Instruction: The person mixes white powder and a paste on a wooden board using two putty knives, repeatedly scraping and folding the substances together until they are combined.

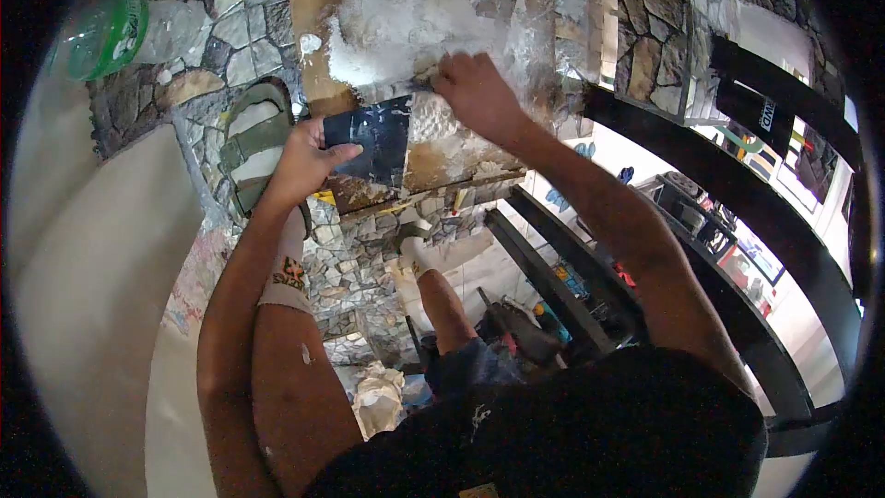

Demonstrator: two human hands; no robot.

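My left hand (pixel 304 161) grips a dark flat blade or plate (pixel 373 140) smeared with white paste, held against a wooden board (pixel 323 0). My right hand (pixel 475 92) is closed on a small scraping tool whose blade (pixel 392 88) rests at the lower edge of a thick patch of white paste (pixel 415 14) spread on the board. The tool's handle is hidden inside my fist. The two hands are about a hand's width apart, the dark plate just under the scraper's blade.
A stone-pattern surface (pixel 221 28) surrounds the board. A green sandal (pixel 256 134) sits left of my left hand, a green plastic bottle (pixel 111 37) at far left. Black rails (pixel 553 281) and my knee (pixel 442 300) lie below; crumpled white cloth (pixel 378 397) is near my legs.
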